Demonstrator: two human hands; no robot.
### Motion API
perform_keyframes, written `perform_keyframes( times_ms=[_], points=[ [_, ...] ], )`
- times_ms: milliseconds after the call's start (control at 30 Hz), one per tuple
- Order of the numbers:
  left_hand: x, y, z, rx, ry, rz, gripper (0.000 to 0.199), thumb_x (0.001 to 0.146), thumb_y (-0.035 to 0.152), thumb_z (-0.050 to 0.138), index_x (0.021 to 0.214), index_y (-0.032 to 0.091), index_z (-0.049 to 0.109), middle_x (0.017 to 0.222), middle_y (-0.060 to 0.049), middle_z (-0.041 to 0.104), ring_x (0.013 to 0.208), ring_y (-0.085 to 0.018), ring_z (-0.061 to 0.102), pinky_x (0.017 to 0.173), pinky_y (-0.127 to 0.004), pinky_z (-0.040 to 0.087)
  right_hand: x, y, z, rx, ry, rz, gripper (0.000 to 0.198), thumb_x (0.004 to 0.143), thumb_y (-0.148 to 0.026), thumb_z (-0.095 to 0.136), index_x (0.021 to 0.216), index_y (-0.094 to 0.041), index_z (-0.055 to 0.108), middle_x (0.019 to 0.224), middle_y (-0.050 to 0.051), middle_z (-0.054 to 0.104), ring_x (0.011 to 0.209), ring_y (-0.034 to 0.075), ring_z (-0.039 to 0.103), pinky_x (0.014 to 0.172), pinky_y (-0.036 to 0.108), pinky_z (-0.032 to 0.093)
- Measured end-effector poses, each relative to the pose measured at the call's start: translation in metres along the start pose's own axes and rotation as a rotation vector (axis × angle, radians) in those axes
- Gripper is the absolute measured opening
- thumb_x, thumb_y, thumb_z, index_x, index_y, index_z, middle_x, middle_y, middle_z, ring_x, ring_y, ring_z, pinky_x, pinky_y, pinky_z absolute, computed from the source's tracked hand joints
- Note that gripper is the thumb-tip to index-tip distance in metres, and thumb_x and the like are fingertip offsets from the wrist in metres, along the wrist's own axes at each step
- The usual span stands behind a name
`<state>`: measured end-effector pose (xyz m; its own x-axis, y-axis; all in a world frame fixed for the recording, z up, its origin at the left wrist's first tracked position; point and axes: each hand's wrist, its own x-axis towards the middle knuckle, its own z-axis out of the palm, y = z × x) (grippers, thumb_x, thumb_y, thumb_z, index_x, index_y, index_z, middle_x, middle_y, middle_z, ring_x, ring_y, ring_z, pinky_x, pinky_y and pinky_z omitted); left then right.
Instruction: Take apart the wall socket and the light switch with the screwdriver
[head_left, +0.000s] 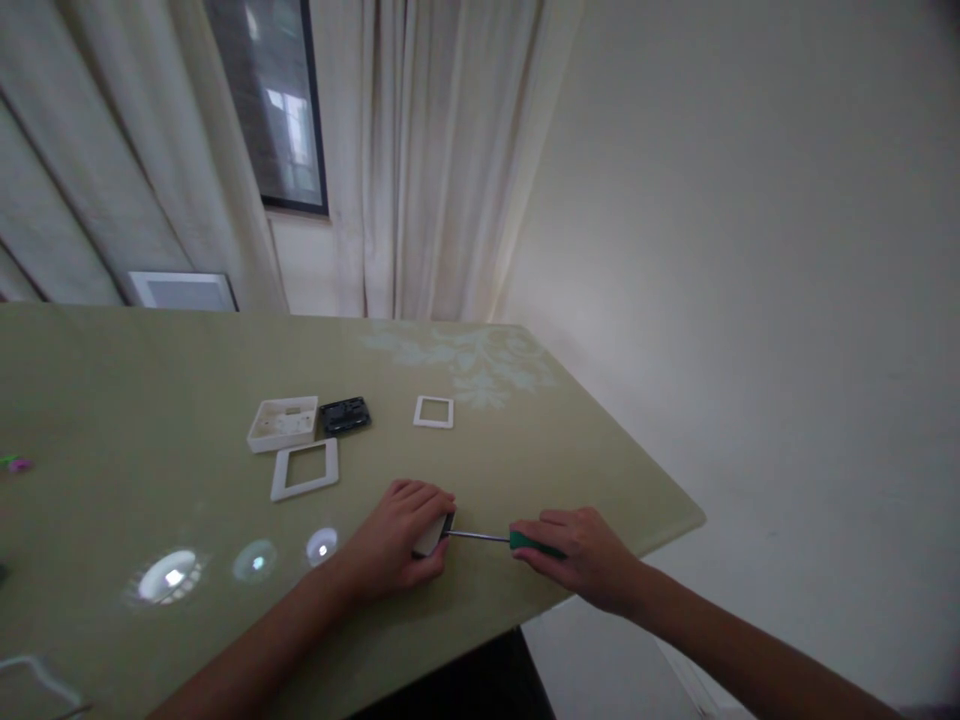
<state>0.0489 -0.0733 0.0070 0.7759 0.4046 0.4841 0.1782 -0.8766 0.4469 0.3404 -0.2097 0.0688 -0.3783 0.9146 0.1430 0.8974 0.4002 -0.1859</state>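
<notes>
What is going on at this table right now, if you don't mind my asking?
A person holds a small white switch part against the green table with the left hand. The right hand grips a green-handled screwdriver, its tip at the part's edge. Farther back lie a white back box, a black module and two white frames.

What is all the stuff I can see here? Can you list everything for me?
table: one, pale green with a leaf pattern, fills the lower left
white box: one, white, mid table
black module: one, black, right beside the white box
large frame: one, white, in front of the box
small frame: one, white, farther right
small part: one, whitish, under the left hand
screwdriver: one, green handle, metal shaft, tip at the small part
curtains: cream, behind the table
window: one, dark frame
left hand: one, gripping the small part
right hand: one, holding the screwdriver
</notes>
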Motion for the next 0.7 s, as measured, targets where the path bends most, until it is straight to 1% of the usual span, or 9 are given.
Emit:
perform_keyframes(
  times_ms=[233, 300, 367, 400, 467, 500, 567, 633, 700],
  points=[
    [0.000, -0.001, -0.001, 0.012, -0.004, -0.008, 0.038, 0.089, 0.022, 0.063, 0.127, 0.023, 0.065, 0.125, -0.010, 0.078, 0.114, -0.031, 0.073, 0.106, -0.049, 0.050, -0.016, -0.007, 0.036, 0.295, 0.084, 0.133, 0.056, 0.112, -0.063, 0.048, 0.117, -0.018, 0.083, 0.089, 0.007, 0.082, 0.077, 0.019, 0.077, 0.070, 0.027, 0.052],
    [-0.001, -0.001, 0.000, 0.014, 0.004, -0.010, 0.038, 0.089, 0.022, 0.063, 0.127, 0.023, 0.065, 0.125, -0.010, 0.078, 0.114, -0.031, 0.073, 0.106, -0.049, 0.050, -0.019, -0.009, 0.043, 0.330, 0.114, 0.149, 0.056, 0.112, -0.063, 0.048, 0.116, -0.018, 0.082, 0.090, 0.007, 0.083, 0.078, 0.019, 0.078, 0.072, 0.027, 0.054],
    [-0.001, -0.002, 0.001, 0.014, 0.007, -0.010, 0.039, 0.089, 0.021, 0.063, 0.128, 0.023, 0.064, 0.126, -0.011, 0.078, 0.114, -0.031, 0.073, 0.106, -0.049, 0.050, -0.020, -0.009, 0.041, 0.299, 0.124, 0.133, 0.057, 0.113, -0.063, 0.045, 0.116, -0.019, 0.082, 0.089, 0.006, 0.083, 0.076, 0.018, 0.078, 0.070, 0.026, 0.053],
    [-0.001, -0.002, 0.001, 0.013, 0.008, -0.007, 0.040, 0.089, 0.021, 0.064, 0.128, 0.023, 0.064, 0.126, -0.011, 0.078, 0.114, -0.031, 0.073, 0.106, -0.049, 0.050, -0.018, -0.008, 0.035, 0.238, 0.114, 0.112, 0.057, 0.114, -0.062, 0.043, 0.117, -0.019, 0.081, 0.087, 0.006, 0.082, 0.073, 0.017, 0.077, 0.067, 0.026, 0.051],
    [-0.001, -0.001, 0.001, 0.007, 0.012, -0.003, 0.040, 0.088, 0.021, 0.064, 0.128, 0.024, 0.064, 0.126, -0.011, 0.078, 0.114, -0.031, 0.073, 0.105, -0.049, 0.050, -0.011, -0.007, 0.015, 0.029, 0.065, 0.042, 0.052, 0.115, -0.058, 0.042, 0.119, -0.022, 0.080, 0.082, 0.005, 0.080, 0.066, 0.016, 0.073, 0.060, 0.028, 0.043],
    [0.000, 0.000, 0.001, 0.004, 0.010, -0.002, 0.040, 0.089, 0.021, 0.063, 0.128, 0.024, 0.064, 0.126, -0.011, 0.078, 0.115, -0.031, 0.073, 0.105, -0.049, 0.051, -0.004, -0.008, 0.001, -0.115, 0.032, -0.005, 0.046, 0.115, -0.054, 0.045, 0.118, -0.024, 0.080, 0.080, 0.004, 0.079, 0.063, 0.016, 0.071, 0.056, 0.029, 0.037],
    [0.002, 0.002, 0.002, -0.004, 0.001, 0.001, 0.038, 0.089, 0.021, 0.063, 0.128, 0.024, 0.064, 0.126, -0.011, 0.078, 0.114, -0.031, 0.073, 0.105, -0.049, 0.051, 0.016, -0.012, -0.030, -0.373, -0.057, -0.128, 0.031, 0.111, -0.048, 0.059, 0.115, -0.024, 0.079, 0.079, 0.004, 0.077, 0.060, 0.018, 0.069, 0.054, 0.031, 0.027],
    [0.004, 0.005, 0.002, -0.011, -0.008, 0.002, 0.037, 0.090, 0.022, 0.063, 0.127, 0.023, 0.064, 0.125, -0.011, 0.078, 0.113, -0.030, 0.073, 0.105, -0.049, 0.050, 0.041, -0.021, -0.062, -0.518, -0.165, -0.264, 0.025, 0.107, -0.045, 0.067, 0.109, -0.023, 0.078, 0.078, 0.004, 0.077, 0.057, 0.018, 0.067, 0.055, 0.033, 0.019],
    [0.004, 0.006, 0.003, -0.013, -0.009, 0.005, 0.036, 0.090, 0.021, 0.063, 0.126, 0.023, 0.065, 0.124, -0.011, 0.078, 0.113, -0.030, 0.072, 0.105, -0.048, 0.050, 0.067, -0.032, -0.086, -0.575, -0.280, -0.359, 0.022, 0.107, -0.041, 0.068, 0.102, -0.021, 0.077, 0.076, 0.004, 0.077, 0.056, 0.018, 0.067, 0.055, 0.033, 0.015]
  ],
)
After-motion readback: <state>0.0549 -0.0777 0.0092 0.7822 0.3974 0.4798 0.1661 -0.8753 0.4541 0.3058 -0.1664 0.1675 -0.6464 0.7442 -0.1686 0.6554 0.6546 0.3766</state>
